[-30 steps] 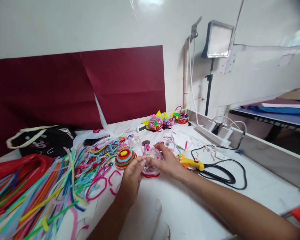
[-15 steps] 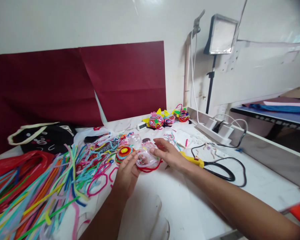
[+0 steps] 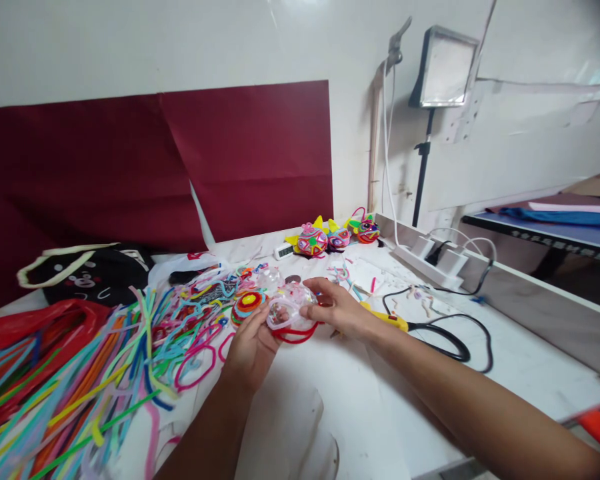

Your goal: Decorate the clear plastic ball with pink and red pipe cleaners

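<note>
Between my two hands is a clear plastic ball point(image 3: 293, 303) with pink and red pipe cleaner strips curved over it. My left hand point(image 3: 253, 343) grips its left side, fingertips on the rim. From the right, my right hand point(image 3: 333, 308) pinches it with thumb and fingers. Just behind my left fingers lies a coiled disc point(image 3: 249, 305) of red, orange and yellow pipe cleaner. Another clear plastic piece point(image 3: 270, 277) sits beyond the ball. A yellow glue gun point(image 3: 387, 319) lies beside my right wrist, partly covered by it.
Loose pipe cleaners point(image 3: 95, 373) spread over the left of the white table point(image 3: 380, 413). Finished colourful ornaments point(image 3: 313, 239) stand at the back by a small white timer point(image 3: 283, 252). A power strip point(image 3: 430, 265) and black cord point(image 3: 487, 340) occupy the right. A black bag point(image 3: 97, 273) rests back left.
The ball has tilted and shifted slightly left in my hands, so the red strip along its lower edge shows more. Both hands keep their hold.
</note>
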Action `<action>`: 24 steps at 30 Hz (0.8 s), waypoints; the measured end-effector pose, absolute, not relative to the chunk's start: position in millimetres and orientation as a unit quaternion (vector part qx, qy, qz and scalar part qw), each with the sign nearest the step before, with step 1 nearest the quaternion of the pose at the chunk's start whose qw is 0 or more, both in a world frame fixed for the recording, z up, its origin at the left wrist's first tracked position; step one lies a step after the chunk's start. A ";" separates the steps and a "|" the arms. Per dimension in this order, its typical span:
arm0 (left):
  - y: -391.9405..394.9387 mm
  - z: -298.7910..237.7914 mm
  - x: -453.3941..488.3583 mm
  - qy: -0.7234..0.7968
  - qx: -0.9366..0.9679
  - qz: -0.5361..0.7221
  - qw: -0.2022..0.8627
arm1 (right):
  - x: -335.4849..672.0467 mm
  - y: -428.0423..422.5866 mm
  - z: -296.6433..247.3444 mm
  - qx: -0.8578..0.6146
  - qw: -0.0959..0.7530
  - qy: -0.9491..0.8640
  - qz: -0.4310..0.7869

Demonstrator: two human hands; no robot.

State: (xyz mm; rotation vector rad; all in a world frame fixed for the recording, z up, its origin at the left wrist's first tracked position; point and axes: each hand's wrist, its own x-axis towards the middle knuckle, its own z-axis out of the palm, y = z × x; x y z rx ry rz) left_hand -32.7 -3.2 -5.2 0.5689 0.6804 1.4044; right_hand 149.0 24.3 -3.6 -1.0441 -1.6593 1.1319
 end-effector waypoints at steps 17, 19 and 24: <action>-4.7 -7.2 -32.7 0.295 0.252 0.631 0.671 | 146.9 20.7 2.2 -0.435 0.433 -0.645 0.455; -5.0 -7.7 -34.0 0.284 0.262 0.634 0.670 | 146.5 19.3 6.0 -0.438 0.438 -0.632 0.465; -4.9 -9.4 -36.6 0.249 0.291 0.631 0.675 | 145.8 18.4 11.3 -0.444 0.450 -0.609 0.479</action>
